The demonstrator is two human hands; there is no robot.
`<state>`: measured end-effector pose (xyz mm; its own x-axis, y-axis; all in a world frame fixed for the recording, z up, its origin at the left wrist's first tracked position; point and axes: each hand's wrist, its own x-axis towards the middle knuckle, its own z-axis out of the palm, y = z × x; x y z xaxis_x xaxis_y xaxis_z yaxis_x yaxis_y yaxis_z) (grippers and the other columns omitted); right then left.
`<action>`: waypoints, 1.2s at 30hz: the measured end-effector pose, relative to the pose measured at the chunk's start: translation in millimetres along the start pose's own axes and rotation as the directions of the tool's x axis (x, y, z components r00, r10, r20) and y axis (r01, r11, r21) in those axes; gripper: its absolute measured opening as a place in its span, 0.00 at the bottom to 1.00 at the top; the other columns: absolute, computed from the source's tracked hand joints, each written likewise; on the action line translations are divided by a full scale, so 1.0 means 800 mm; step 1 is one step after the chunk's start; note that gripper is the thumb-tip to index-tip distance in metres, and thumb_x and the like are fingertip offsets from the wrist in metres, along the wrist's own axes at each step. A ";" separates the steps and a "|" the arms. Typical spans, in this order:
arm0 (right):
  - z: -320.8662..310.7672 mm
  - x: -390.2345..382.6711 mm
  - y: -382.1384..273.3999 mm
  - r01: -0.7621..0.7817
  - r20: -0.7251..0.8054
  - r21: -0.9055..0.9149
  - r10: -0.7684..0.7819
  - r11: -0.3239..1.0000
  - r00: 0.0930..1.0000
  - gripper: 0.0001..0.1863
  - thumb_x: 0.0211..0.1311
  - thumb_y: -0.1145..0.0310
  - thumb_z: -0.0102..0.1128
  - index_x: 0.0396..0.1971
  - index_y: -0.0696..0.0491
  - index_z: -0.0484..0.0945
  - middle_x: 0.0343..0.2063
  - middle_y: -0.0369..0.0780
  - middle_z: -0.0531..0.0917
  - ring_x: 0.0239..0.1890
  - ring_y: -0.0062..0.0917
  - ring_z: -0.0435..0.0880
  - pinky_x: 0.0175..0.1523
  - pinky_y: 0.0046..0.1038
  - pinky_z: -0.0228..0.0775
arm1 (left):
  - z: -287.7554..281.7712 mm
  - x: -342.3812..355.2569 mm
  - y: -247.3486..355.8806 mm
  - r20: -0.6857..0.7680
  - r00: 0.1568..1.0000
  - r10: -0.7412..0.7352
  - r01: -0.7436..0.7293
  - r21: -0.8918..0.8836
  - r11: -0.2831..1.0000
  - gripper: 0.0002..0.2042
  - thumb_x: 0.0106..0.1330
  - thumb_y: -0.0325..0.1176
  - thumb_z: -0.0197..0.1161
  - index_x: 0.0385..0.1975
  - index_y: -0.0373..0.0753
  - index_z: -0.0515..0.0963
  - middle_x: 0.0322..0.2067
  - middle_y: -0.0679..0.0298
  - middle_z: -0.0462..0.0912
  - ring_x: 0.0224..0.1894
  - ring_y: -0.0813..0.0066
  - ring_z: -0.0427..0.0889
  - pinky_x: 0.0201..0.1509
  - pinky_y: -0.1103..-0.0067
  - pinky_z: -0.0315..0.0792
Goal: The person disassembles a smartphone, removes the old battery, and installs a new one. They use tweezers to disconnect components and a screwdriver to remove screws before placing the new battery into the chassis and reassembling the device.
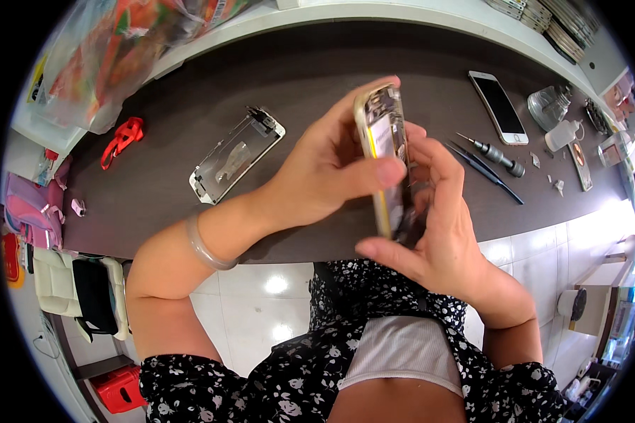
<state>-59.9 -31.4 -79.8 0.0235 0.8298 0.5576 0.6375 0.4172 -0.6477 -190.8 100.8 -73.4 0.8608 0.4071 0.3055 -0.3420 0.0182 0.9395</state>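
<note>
An opened phone body (382, 137) is held upright above the table, its battery and inner parts bare. My left hand (324, 166) is closed round it, with the thumb pressed across the front and the fingers behind. My right hand (441, 233) cups the phone's right side with bent fingers; its thumb lies near the lower end, and slight blur hides the exact contact. On the table left of my hands lies a detached white-edged phone screen (238, 156), inner side up, with a crumpled clear film on it.
Right of my hands lie dark tweezers (487, 173), a screwdriver (499, 155) and a white-framed phone (499, 106). Beyond them stand a glass jar (547, 106) and a small squeeze bottle (563, 135). A red strap (123, 141) lies far left, below a plastic bag (120, 56).
</note>
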 end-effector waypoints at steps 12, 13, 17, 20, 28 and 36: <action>-0.044 0.052 0.010 0.219 -0.143 -0.306 -0.272 0.927 0.952 0.09 0.48 0.82 0.63 0.32 0.57 0.81 0.28 0.39 0.77 0.26 0.27 0.77 0.29 0.25 0.70 | -0.003 0.005 0.017 0.208 0.844 -0.494 0.536 -0.352 0.767 0.37 0.67 0.67 0.29 0.55 0.38 0.66 0.45 0.50 0.76 0.39 0.65 0.81 0.38 0.69 0.82; -0.043 0.055 0.013 0.244 -0.131 -0.319 -0.297 0.916 0.946 0.09 0.48 0.82 0.63 0.32 0.57 0.81 0.28 0.39 0.77 0.26 0.27 0.76 0.28 0.25 0.69 | -0.004 0.006 0.018 0.212 0.833 -0.510 0.552 -0.352 0.756 0.37 0.67 0.67 0.29 0.55 0.38 0.66 0.44 0.50 0.76 0.39 0.65 0.82 0.38 0.69 0.82; -0.037 0.058 0.023 0.228 -0.092 -0.284 -0.264 0.931 0.960 0.07 0.52 0.80 0.62 0.33 0.58 0.82 0.27 0.39 0.78 0.23 0.24 0.77 0.25 0.23 0.69 | -0.007 0.006 0.007 0.243 0.806 -0.540 0.591 -0.384 0.709 0.37 0.66 0.67 0.31 0.55 0.39 0.67 0.42 0.50 0.77 0.36 0.67 0.82 0.35 0.71 0.83; -0.034 0.055 0.018 0.062 -0.072 -0.097 -0.069 0.993 0.995 0.07 0.56 0.79 0.60 0.36 0.60 0.82 0.28 0.39 0.78 0.20 0.19 0.77 0.23 0.20 0.70 | -0.006 0.006 0.006 0.243 0.808 -0.537 0.588 -0.397 0.705 0.36 0.67 0.67 0.31 0.55 0.39 0.67 0.42 0.51 0.77 0.36 0.68 0.82 0.35 0.71 0.83; -0.042 0.047 0.003 -0.188 0.028 0.142 0.186 0.972 0.982 0.12 0.59 0.80 0.56 0.42 0.61 0.81 0.31 0.40 0.80 0.33 0.20 0.77 0.39 0.19 0.67 | 0.000 0.007 0.008 0.214 0.796 -0.566 0.604 -0.319 0.730 0.37 0.65 0.68 0.33 0.54 0.39 0.67 0.41 0.54 0.77 0.35 0.72 0.80 0.35 0.74 0.81; -0.042 0.044 0.008 -0.288 0.100 0.339 0.271 0.896 0.957 0.12 0.63 0.77 0.55 0.45 0.63 0.78 0.29 0.38 0.79 0.26 0.15 0.75 0.31 0.16 0.65 | 0.000 0.007 0.003 0.190 0.814 -0.548 0.580 -0.274 0.767 0.36 0.67 0.66 0.33 0.53 0.37 0.67 0.40 0.55 0.77 0.35 0.72 0.79 0.34 0.74 0.81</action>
<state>-29.1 -11.5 -47.1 0.1183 0.9444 0.3067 0.3035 0.2597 -0.9168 -186.3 103.3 -69.6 0.9602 0.1479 -0.2370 0.1340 0.5006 0.8553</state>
